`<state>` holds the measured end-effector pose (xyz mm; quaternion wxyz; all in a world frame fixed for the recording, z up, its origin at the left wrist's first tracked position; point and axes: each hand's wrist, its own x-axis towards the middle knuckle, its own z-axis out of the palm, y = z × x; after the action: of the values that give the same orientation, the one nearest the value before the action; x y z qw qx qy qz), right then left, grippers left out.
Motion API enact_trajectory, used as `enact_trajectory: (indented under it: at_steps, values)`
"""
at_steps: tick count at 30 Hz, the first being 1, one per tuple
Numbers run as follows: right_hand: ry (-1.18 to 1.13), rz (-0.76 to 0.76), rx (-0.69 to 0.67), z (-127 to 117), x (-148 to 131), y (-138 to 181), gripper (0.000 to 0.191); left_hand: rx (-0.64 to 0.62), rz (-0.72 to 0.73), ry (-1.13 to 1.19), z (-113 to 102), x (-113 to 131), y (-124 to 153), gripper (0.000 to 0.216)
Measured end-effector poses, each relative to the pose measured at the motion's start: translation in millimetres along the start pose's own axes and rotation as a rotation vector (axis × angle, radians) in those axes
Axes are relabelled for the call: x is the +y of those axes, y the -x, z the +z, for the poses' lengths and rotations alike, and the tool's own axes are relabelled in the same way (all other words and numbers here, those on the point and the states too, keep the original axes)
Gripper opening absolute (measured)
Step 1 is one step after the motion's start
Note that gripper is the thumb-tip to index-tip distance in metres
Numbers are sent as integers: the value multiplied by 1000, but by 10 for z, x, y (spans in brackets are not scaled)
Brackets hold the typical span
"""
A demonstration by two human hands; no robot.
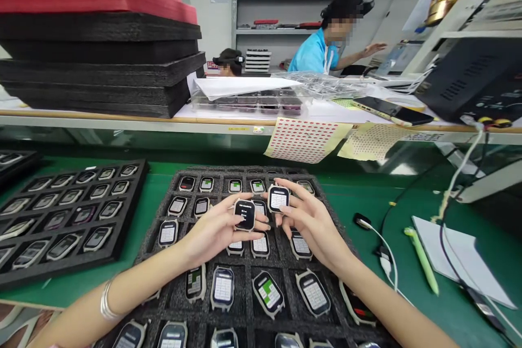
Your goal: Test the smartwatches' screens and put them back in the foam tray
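My left hand [216,228] is closed around a smartwatch body with a dark screen [245,214], held over the middle of a black foam tray [155,239]. Beside it, my right hand [312,220] pinches a second smartwatch body with a lit white screen [278,199]. The two watches sit close together, almost touching. The tray below holds several more watch bodies in pockets, most with lit screens, such as one with a green display [268,293].
A second black foam tray [130,196] of watch bodies lies to the left on the green mat. A green pen [422,260], white paper [460,258] and cables lie at right. Stacked foam trays [101,65] sit on the shelf; two people work behind it.
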<state>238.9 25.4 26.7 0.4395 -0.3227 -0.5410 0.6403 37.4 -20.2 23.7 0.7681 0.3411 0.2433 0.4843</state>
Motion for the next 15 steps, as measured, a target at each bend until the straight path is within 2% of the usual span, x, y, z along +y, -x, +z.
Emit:
enact_trajectory:
  at_steps: [6, 10, 12, 15]
  values:
    - [5, -31, 7, -20, -15, 4, 47, -9, 88, -181, -16, -76, 18, 31]
    - [-8, -33, -4, -18, 3, 15, 45, 24, 126, -289, -16, -113, 32, 46]
    - [-8, -30, -12, -4, 4, 27, 45, 10, 113, -269, -6, -116, 36, 49]
    - [-4, -17, -41, 22, 1, 47, 46, -37, 103, -185, 4, -115, 32, 43]
